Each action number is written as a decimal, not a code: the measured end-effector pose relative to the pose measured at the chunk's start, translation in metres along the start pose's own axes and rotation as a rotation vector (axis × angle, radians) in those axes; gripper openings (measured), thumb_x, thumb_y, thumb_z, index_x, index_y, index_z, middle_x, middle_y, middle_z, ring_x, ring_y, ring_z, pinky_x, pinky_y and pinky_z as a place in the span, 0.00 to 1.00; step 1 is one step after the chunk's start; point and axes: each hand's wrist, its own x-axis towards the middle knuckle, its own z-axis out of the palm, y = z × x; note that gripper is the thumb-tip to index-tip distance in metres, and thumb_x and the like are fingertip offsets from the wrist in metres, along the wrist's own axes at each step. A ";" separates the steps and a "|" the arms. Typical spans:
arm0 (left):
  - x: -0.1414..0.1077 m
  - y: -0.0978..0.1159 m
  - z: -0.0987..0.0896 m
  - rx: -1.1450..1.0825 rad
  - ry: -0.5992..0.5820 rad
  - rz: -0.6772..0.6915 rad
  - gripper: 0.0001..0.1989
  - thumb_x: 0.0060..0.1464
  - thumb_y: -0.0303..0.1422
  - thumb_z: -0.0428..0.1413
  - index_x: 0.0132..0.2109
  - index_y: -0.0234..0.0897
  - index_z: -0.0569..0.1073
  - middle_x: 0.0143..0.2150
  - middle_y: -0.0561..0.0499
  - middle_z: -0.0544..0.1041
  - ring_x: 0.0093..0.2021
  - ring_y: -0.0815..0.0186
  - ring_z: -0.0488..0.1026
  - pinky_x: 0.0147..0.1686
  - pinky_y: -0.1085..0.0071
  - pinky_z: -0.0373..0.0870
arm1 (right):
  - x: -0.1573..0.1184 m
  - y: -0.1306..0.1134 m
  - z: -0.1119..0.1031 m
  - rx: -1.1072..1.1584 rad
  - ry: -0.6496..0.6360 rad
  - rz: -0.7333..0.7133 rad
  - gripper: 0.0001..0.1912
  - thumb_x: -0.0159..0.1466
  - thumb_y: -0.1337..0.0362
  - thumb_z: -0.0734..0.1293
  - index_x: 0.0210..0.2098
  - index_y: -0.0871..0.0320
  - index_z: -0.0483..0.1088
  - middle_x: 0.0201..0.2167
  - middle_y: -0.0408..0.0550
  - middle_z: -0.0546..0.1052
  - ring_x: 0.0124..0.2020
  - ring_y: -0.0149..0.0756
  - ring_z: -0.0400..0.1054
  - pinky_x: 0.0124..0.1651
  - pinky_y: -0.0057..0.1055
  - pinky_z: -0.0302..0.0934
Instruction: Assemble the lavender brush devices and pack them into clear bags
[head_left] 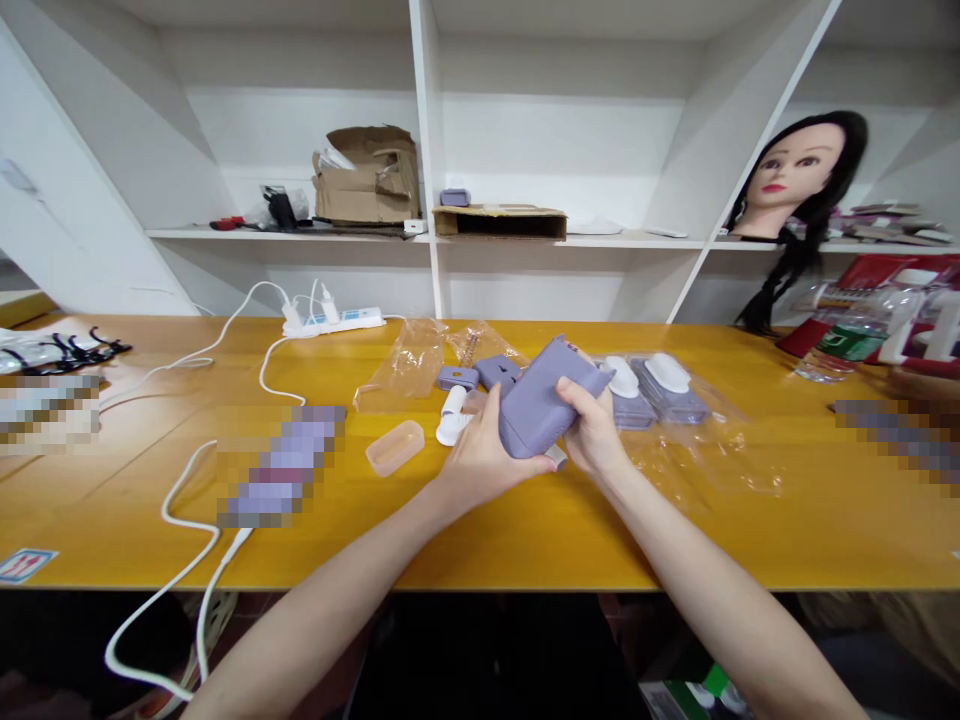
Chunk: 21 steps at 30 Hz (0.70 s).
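Both my hands are closed around a purple plastic housing (546,398), tilted above the middle of the table. My left hand (480,452) cups its lower left side, with the thumb along the bottom edge. On its right side, my right hand (595,425) grips with the thumb on the front face. Just behind lie a small purple frame piece (457,378), a darker purple part (496,371) and a white plastic part (451,417), partly covered by my left hand. To the right are two purple cases with white oval pieces (667,373) on top.
A translucent tray (395,448) and clear plastic bags (405,360) lie nearby on the table (480,555). A white cable runs to a blurred phone (289,465) at left. Behind stands a power strip (341,322); right, a water bottle (840,345). Shelves hold a cardboard box (367,180) and mannequin head (799,170).
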 end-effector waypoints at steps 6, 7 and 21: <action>-0.008 0.004 -0.002 0.011 -0.031 0.016 0.41 0.31 0.39 0.67 0.56 0.43 0.63 0.49 0.44 0.72 0.50 0.48 0.68 0.49 0.54 0.62 | -0.006 -0.003 -0.004 -0.338 -0.092 -0.065 0.27 0.57 0.53 0.56 0.54 0.57 0.63 0.40 0.52 0.75 0.49 0.44 0.67 0.50 0.40 0.62; -0.009 0.005 -0.002 0.022 -0.023 0.018 0.41 0.31 0.39 0.67 0.56 0.43 0.63 0.48 0.44 0.72 0.50 0.49 0.68 0.49 0.54 0.62 | -0.007 -0.003 -0.005 -0.355 -0.103 -0.069 0.28 0.57 0.53 0.56 0.54 0.57 0.62 0.39 0.52 0.75 0.49 0.44 0.67 0.49 0.40 0.63; -0.001 -0.001 -0.012 -0.721 -0.504 -0.312 0.32 0.33 0.36 0.67 0.49 0.36 0.69 0.41 0.46 0.76 0.42 0.57 0.72 0.40 0.65 0.66 | -0.001 -0.022 -0.017 -0.174 -0.204 0.069 0.33 0.52 0.44 0.55 0.51 0.56 0.63 0.39 0.54 0.75 0.42 0.49 0.70 0.45 0.49 0.63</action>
